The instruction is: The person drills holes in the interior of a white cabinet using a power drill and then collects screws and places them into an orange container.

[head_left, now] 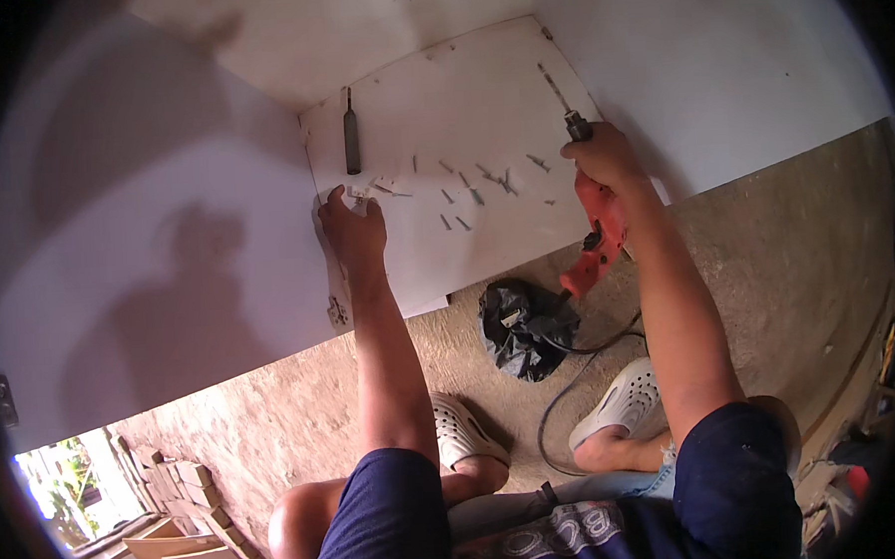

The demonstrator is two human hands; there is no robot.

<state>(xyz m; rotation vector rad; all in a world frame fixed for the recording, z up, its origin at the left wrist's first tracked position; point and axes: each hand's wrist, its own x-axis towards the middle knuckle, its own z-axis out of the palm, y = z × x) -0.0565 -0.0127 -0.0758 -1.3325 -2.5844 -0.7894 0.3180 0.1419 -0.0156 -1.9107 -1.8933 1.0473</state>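
My right hand (607, 156) is wrapped round the front of a red corded power drill (601, 213), just behind its black chuck (577, 126). A long drill bit (552, 85) points away from me, toward the far right corner of the white cabinet panel (440, 100). At the panel's left side, my left hand (353, 229) has its thumb and fingers apart, close to a small metal hinge piece (361, 193); whether it touches the piece I cannot tell. Beyond that hand lies a dark-handled screwdriver (351, 139). Several loose screws (474, 193) are scattered between my hands.
White upright panels stand at the left (135, 223) and right (728, 77). A hinge (337, 310) sits by the left panel's lower edge. Near my feet, a black plastic bag (530, 328) and the drill's cable (542, 425) lie on the rough floor. Wooden pieces (187, 481) are stacked at lower left.
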